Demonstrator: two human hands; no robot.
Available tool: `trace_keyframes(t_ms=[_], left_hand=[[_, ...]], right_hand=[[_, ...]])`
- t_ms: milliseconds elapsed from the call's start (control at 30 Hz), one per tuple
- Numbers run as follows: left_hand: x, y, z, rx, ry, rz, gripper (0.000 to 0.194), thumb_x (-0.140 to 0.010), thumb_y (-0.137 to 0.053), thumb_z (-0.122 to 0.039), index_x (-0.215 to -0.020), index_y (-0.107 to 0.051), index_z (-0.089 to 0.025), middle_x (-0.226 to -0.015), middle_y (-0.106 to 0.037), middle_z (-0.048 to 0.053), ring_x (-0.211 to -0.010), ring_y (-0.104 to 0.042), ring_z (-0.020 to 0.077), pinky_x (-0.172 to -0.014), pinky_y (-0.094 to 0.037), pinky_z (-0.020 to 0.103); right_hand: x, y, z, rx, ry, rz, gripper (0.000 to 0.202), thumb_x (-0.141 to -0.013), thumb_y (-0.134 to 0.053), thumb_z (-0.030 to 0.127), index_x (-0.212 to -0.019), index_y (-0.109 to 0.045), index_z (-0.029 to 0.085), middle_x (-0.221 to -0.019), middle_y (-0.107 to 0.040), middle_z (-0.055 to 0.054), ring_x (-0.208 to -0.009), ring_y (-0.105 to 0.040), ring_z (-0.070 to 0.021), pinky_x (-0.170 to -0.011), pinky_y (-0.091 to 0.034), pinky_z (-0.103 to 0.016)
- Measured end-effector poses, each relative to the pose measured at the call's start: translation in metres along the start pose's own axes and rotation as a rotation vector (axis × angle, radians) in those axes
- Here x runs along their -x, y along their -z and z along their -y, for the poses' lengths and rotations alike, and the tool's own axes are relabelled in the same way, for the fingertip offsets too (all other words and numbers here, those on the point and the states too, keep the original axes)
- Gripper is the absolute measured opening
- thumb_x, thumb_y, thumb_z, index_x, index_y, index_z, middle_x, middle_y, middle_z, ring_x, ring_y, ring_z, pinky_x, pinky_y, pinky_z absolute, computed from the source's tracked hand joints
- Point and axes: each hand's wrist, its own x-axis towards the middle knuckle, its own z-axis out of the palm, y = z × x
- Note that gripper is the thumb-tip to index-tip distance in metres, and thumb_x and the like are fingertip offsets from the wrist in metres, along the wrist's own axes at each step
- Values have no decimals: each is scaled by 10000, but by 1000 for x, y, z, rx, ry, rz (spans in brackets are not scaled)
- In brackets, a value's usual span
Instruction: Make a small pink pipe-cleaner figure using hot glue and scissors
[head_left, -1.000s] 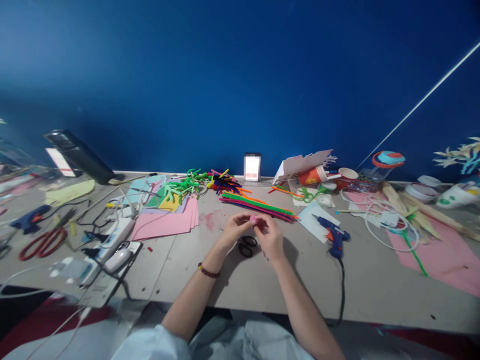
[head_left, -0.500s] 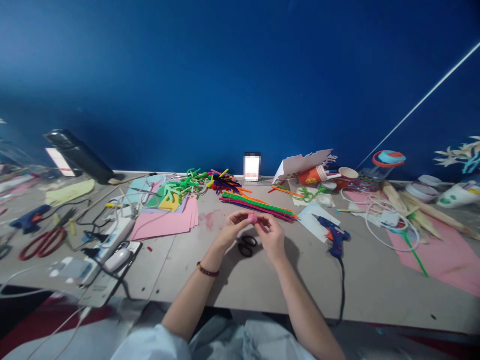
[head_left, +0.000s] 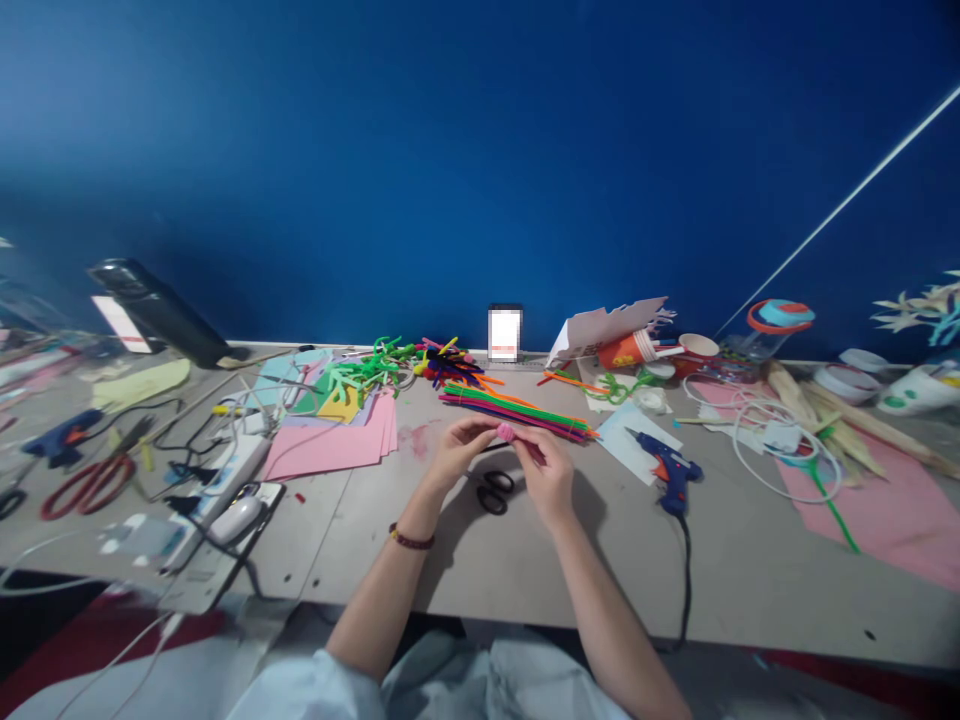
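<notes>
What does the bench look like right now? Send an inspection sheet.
Surface: grey table, stained and crowded.
Job's things: small pink fuzzy piece pinched between both hands; black scissors lie under them.
Clutter: pipe-cleaner bundle, pink paper sheets, red scissors, orange cup.
Hands: left hand and right hand meet above the table, fingertips on the pink piece.
Cables: blue glue gun cord runs off the near edge; white cable coil; power strip.
Surroundings: blue wall.
</notes>
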Motion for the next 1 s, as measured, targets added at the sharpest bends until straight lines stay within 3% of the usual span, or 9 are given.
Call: trace_keyframes(t_ms=[300,567,667,867,1000], left_hand=[[-1,3,4,-28,-50,61,198,-684,-748,-293,-815,-693,-156,-809,-702,37,-772,-655,157,-760,-537,291],[-2,1,6,-21,-46,33,206,-663,-762,-307,-777,-683,-154,-776,-679,21,-736,-641,137,-733,-537,274],[-1,1,6,-46,-53,11,209,-682,-747,-319,-794,-682,-155,-784,-678,29,-737,-637,143,-723,-535,280],[0,0,7,-213,-199,7,177,-723,-713,-319,-793,-678,-160,-827,-648,48,-772,-620,146,-681,-516,254],[1,-1,10,-276,-277,2,154,-760,-677,-304,-815,-662,-161,-833,-640,55,-795,-615,147,-688,-514,251]], right_hand=[[-3,2,3,13,16,24,130,-859,-555,215,-909,-672,238,-885,-674,-50,-839,-628,-182,-746,-531,-321],[-3,3,3,64,31,34,146,-864,-540,234,-912,-678,232,-890,-679,-65,-851,-630,-195,-767,-526,-344],[-2,1,5,22,-15,39,139,-850,-564,253,-931,-675,229,-913,-684,-66,-858,-639,-193,-763,-535,-331],[0,-2,8,-133,-212,31,137,-814,-615,306,-897,-670,212,-905,-695,-58,-826,-660,-188,-766,-542,-320],[0,-2,6,-176,-260,10,142,-792,-634,320,-864,-663,201,-875,-679,-56,-814,-651,-185,-756,-542,-315]])
